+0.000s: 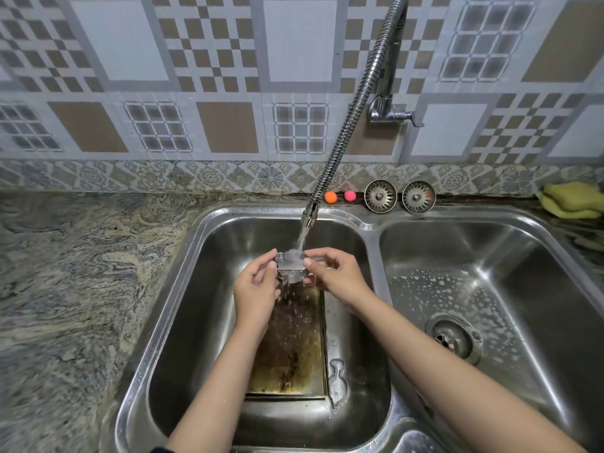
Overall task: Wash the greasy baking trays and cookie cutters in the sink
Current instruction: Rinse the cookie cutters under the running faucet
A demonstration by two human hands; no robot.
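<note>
While water runs from the flexible faucet (346, 125), both hands hold a small metal cookie cutter (292, 267) right under the stream, above the far end of the left basin (196, 289). The left hand (256, 294) pinches the cutter's left side and the right hand (333, 273) pinches its right side, thumbs on the near face and fingers behind, so each is clamped on the cutter with the two hands close but not touching. Held this way, between the fingertips and not in a fist, the cutter leaves its faces open to the flow, which I judge is meant to rinse it; the runoff falls straight onto the baking tray (294, 351) below, likely helping to soak it.

Through the water the cutter looks pale and shiny; its exact shape is too blurred to tell. Lying flat on the basin floor, the tray is rectangular, with brown and yellowish baked-on grease across most of its bottom, so it appears unwashed. A second cutter (338, 384), fish-like in outline, lies just beside the tray's near right corner. Soap flecks dot the right basin (457, 289), and a yellow sponge (573, 200) sits at the counter's far right edge.
</note>
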